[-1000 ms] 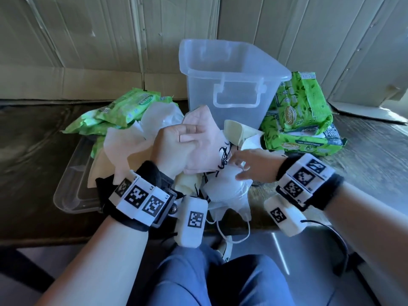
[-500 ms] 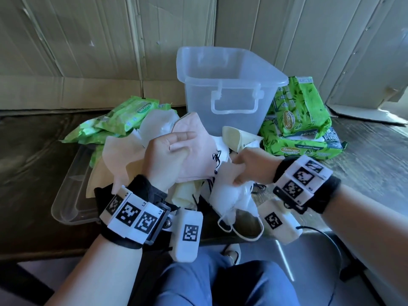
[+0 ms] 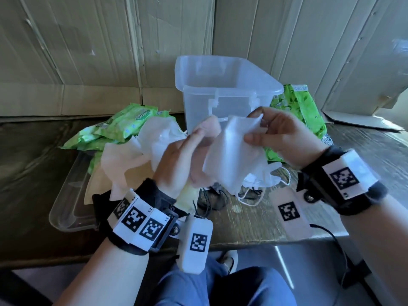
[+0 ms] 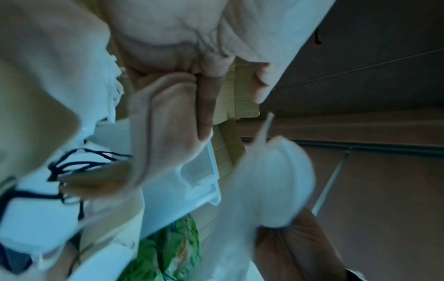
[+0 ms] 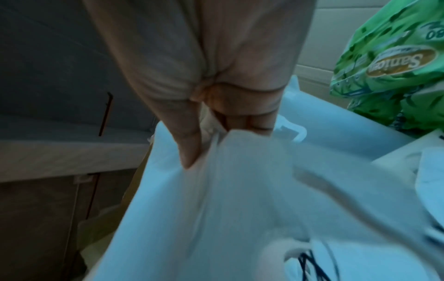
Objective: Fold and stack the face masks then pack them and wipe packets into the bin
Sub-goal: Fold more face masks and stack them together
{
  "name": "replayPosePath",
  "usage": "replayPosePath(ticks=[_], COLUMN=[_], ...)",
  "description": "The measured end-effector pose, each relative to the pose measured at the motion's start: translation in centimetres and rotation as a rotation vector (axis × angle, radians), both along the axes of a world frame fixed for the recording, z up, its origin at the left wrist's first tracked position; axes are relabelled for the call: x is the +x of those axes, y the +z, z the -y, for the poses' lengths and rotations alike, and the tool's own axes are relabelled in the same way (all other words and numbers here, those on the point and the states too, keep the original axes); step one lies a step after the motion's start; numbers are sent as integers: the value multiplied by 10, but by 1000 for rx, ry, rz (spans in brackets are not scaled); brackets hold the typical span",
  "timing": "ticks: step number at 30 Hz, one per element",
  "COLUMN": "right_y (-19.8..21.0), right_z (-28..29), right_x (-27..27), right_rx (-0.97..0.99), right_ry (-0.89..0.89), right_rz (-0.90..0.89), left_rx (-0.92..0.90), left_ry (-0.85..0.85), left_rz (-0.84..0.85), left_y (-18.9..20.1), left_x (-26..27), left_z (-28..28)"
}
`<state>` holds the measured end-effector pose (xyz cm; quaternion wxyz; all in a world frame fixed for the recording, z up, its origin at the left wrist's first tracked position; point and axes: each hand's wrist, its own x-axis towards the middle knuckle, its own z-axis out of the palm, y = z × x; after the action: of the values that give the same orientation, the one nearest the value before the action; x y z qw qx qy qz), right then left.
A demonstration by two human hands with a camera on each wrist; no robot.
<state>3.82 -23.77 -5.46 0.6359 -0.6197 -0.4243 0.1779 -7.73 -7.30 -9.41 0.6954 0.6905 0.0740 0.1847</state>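
My right hand (image 3: pixel 256 127) pinches the top edge of a white face mask (image 3: pixel 234 157) and holds it raised above the table, in front of the clear plastic bin (image 3: pixel 225 96). Its ear loops hang down. In the right wrist view thumb and fingers grip the white mask (image 5: pixel 240 190). My left hand (image 3: pixel 198 138) holds a pink mask (image 3: pixel 208 128), which the left wrist view shows as the pink mask (image 4: pixel 168 123) pinched in its fingers. The white mask's left side lies against that hand. Several loose masks (image 3: pixel 132 157) are heaped to the left.
Green wipe packets (image 3: pixel 132 120) lie behind the heap at left, and more wipe packets (image 3: pixel 302 111) are stacked right of the bin. A clear lid (image 3: pixel 68 199) lies under the heap near the table's front edge. Cardboard walls stand behind. Black-looped masks (image 3: pixel 212 195) lie below my hands.
My right hand has lifted the white mask from the table up in front of the bin. My left hand has risen with the pink mask and come close beside it.
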Motion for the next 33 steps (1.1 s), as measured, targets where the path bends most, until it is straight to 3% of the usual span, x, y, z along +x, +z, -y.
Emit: replayPosePath(ticks=[2,6,13,18,24,26,30,33], right_y=[-4,-12,-14,-20,-25,-23,-16,-11], right_z=[-8,-17,-17,-18,-25,-24,-12,-8], right_x=[-6,-12,-15,-18,-14,-11,2,1], right_rx=[-82,-174,-52,-45,-261,-261,-288,-292], right_ry=[-82,-339,-587,-724,-485,-525,-753,-721], right_rz=[77,265,315,509,330,323,284,247], left_rx=[-101,7,-166,14,-28,-111,-59,-48], left_ry=[-112,24,8,82,73,92,204,178], left_rz=[-36,-16,63,89,51,40,110,109], left_y=[2,-6,-5,-11,-11,-10,-8,-8], left_x=[-3,2,2,10,11,12,11,12], left_z=[10,16,15,10,12,11,4,4])
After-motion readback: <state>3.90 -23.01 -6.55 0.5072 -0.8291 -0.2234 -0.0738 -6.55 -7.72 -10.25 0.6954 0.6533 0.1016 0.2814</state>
